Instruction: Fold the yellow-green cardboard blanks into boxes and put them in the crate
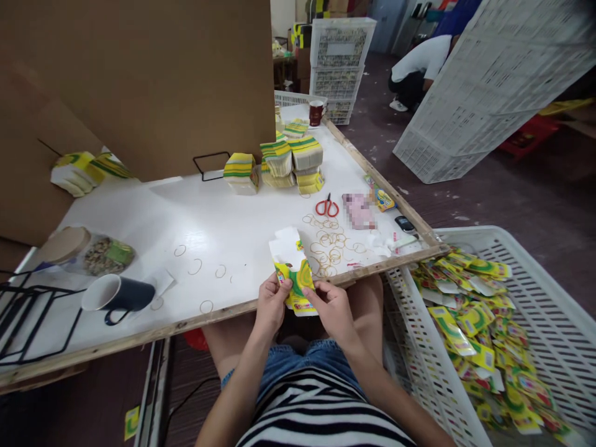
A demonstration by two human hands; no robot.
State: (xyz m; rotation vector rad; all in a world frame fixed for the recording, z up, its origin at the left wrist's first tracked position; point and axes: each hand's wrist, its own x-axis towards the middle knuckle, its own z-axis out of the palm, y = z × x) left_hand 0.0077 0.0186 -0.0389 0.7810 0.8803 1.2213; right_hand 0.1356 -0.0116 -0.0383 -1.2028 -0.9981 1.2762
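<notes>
Between my two hands is a small yellow and green printed carton (298, 276) with white flaps at its far end, held over the table's front edge. My left hand (274, 299) pinches its left side, thumb on the printed face. My right hand (333, 307) grips the lower right side, its thumb also on the face. Just beyond the carton, many thin rubber bands (328, 251) lie scattered to the right. Red-handled scissors (327, 206) rest farther back. Bundles of flat yellow-and-green cartons (277, 158) are stacked at the back of the table.
A white plastic crate (493, 236) of packets stands at my right. On the left of the table (200, 217) are a dark mug (118, 295), a bag of brown pieces (107, 256) and a black wire rack (32, 323). A person (421, 65) crouches beyond stacked crates (493, 81).
</notes>
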